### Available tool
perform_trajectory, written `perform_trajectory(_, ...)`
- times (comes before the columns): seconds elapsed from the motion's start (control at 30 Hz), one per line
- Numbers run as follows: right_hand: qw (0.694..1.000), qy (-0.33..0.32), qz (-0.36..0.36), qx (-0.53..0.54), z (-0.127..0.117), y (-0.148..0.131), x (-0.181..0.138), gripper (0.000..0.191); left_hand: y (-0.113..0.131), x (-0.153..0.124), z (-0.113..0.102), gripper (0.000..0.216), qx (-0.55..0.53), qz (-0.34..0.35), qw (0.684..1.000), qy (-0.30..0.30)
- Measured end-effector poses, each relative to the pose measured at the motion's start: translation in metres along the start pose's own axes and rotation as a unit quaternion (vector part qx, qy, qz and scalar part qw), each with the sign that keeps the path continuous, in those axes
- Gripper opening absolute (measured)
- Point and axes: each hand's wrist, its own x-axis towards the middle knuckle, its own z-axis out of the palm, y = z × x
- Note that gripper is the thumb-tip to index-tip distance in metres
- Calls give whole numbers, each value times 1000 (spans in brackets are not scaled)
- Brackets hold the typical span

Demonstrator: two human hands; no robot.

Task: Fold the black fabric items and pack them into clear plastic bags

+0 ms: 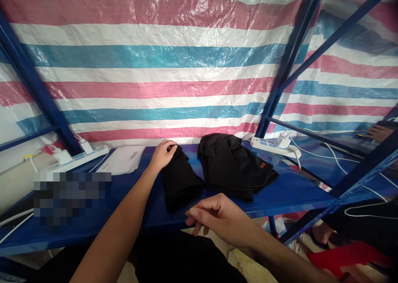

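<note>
Right hand (pixel 217 214), fingers released, left hand (pixel 162 154), fingers grasping black cloth (pixel 180 181) by its far end, long axis front-to-back

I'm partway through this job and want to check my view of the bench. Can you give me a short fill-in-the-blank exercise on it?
1. The hand at the far end of the folded black cloth is the person's ____ one.
2. In the picture, the loose black cloth lies to the ____ of the folded one.
3. The stack of flat packets is ____ in color.
4. The sheet behind the shelf is patterned with ____.

Missing words: left; right; white; stripes.
</note>
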Motion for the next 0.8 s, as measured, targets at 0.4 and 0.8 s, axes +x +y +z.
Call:
perform_trajectory(0.4,887,13,-199,-417,-100,-55,138,29,4,-33,33,85,260,-76,946,-179)
perform_trajectory(0.8,894,-51,-189,-403,-124,50,240,50,50,-63,45,73,302,-17,932,-198)
